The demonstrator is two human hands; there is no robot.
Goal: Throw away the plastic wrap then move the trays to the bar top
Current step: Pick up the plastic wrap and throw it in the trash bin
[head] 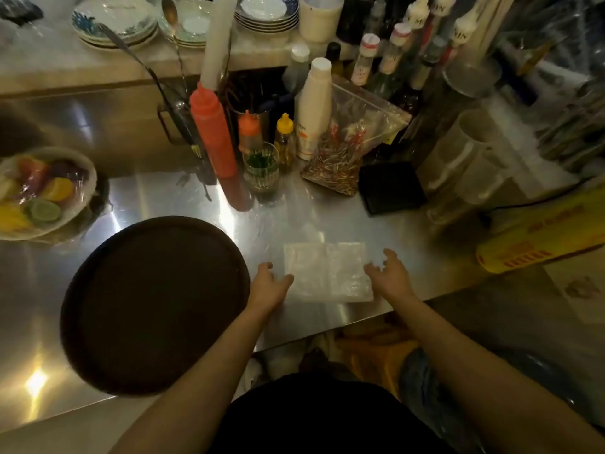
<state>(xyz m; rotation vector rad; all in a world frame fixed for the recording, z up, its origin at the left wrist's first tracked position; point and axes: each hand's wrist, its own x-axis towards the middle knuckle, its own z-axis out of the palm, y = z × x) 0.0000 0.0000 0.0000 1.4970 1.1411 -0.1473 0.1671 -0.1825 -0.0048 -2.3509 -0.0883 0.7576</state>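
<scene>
A flat sheet of clear plastic wrap [327, 271] lies on the steel counter [294, 217] near its front edge. My left hand [270, 283] is at the wrap's left edge, fingers spread, thumb touching it. My right hand [389, 273] hovers at the wrap's right edge, fingers apart, holding nothing. A round dark brown tray [154, 303] lies flat on the counter just left of my left hand; whether it is a single tray or a stack I cannot tell. The raised bar top [49, 63] runs along the back, carrying stacked plates [118, 21].
A wrapped bowl of cut fruit [42, 191] sits at the left. Behind the wrap stand a red squeeze bottle [212, 132], smaller sauce bottles [250, 131], a glass of picks [262, 165], a zip bag [347, 149] and a black box [391, 186]. A yellow cling-film box [540, 234] lies right.
</scene>
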